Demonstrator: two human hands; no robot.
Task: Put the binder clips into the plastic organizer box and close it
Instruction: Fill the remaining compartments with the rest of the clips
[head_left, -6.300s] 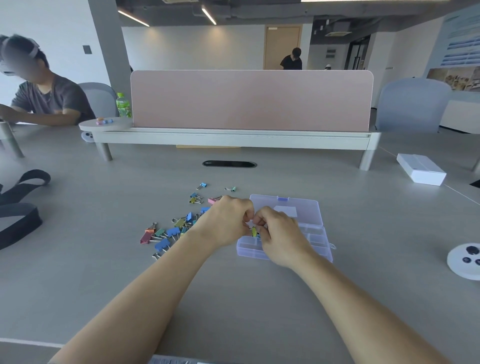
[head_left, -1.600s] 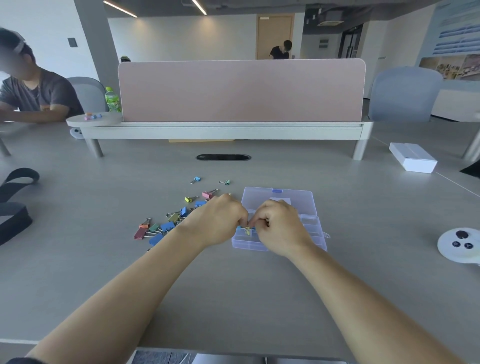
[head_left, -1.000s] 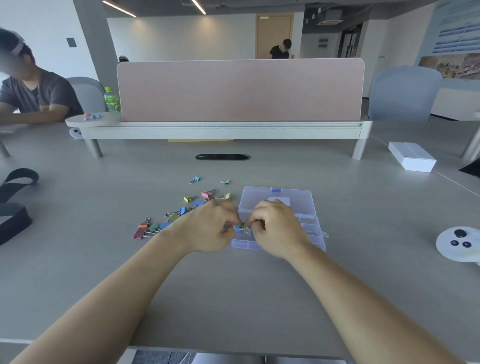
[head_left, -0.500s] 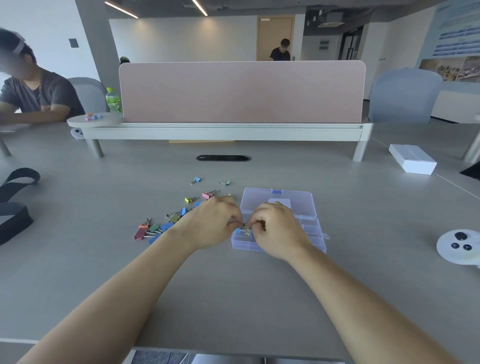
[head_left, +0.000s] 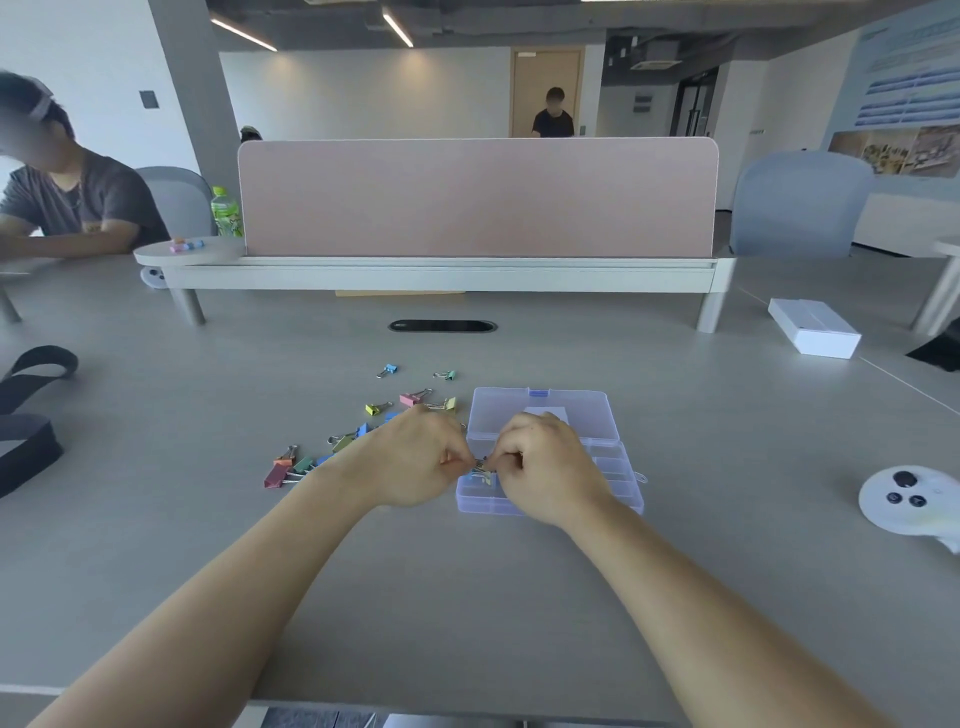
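Both my left hand (head_left: 415, 457) and right hand (head_left: 545, 467) pinch one small wire-handled binder clip (head_left: 481, 466) over the near-left compartment of the clear plastic organizer box (head_left: 483, 505), whose lid lies open. Recommended: fold the handles flat, then lower the clip squarely in. The other coloured binder clips (head_left: 343, 442) lie scattered just left of the box.

Translucent plastic organizer box (head_left: 613, 470) on matt table (head_left: 467, 597)
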